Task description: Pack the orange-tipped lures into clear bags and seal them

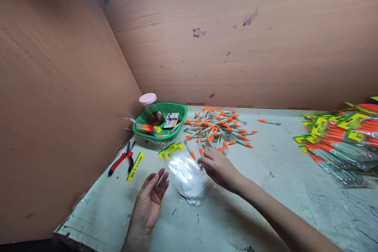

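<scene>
My left hand (149, 201) is open, palm turned inward and fingers stretched, with nothing in it. It is just left of a stack of clear plastic bags (187, 177). Over the right edge of that stack, my right hand (218, 167) has its fingers bent together at the near edge of a pile of fishing lures (218, 126). What those fingertips hold, if anything, is hidden. The lures are pale grey-green with orange ends and metal hooks. Yellow header cards (171, 151) marked BCT LURE lie at the top of the bags.
A green basket (161, 139) holds a pink-lidded jar (148, 99), a small box and orange lures. Red-handled pliers (121, 161) lie beside a single yellow card (136, 166). Packed lures (345, 141) are heaped at right; one loose lure (268, 121) lies near the back wall.
</scene>
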Available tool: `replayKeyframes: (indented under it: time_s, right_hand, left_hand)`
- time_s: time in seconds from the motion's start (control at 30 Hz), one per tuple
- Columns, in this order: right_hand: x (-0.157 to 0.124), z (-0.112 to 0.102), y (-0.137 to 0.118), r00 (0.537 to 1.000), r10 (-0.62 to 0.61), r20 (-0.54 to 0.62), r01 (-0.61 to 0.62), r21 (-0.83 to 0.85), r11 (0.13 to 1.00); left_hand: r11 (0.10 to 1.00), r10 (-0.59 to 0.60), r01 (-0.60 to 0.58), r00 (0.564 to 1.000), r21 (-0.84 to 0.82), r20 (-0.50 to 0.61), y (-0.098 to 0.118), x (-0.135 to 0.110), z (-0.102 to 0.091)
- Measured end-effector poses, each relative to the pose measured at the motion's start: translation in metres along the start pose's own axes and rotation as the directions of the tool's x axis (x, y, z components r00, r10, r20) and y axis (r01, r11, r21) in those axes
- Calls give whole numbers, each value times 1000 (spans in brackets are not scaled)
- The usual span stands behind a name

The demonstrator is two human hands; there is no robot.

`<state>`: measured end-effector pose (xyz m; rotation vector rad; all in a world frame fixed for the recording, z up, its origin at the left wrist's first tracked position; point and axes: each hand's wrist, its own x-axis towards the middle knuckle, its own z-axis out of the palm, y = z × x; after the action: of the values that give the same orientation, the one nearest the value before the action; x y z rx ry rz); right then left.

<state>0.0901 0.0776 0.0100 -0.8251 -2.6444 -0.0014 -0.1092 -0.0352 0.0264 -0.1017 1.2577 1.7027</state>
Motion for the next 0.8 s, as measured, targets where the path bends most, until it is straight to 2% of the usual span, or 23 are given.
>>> replayKeyframes:
  time_s: [0.1,0.17,0.23,0.33,0.4,0.5,0.63,0.8]
  right_hand:
    - [-61,-4,-5,991,-137,-8,137,-23,990]
    - [-93,-2,-8,985,-172,-4,172,-32,985]
    - [-117,-1,-12,995,-99,7,98,25,995]
    - [-137,-3,-22,988,152,-15,-144,240,960]
    - [-141,-3,-31,957,288,-3,-269,349,898]
    - [-136,3,-45,932,363,10,-348,315,883]
    - [-120,15,-52,943,332,12,-327,209,921]
    - [-114,18,-55,957,287,-33,-273,219,937]
  left_hand:
    - [998,-22,15,995,68,101,-6,1,17]
    - [992,-62,36,977,125,206,-13,0,33]
    - [982,-107,55,949,178,298,-21,-2,50]
    - [973,-131,42,908,226,397,-30,-4,71]
    - [976,-116,22,894,217,433,-38,-3,80]
    - [980,-105,13,884,200,456,-53,4,83]
    - [971,-123,18,892,238,435,-69,15,78]
    - [967,-99,-8,909,255,405,-73,19,73]
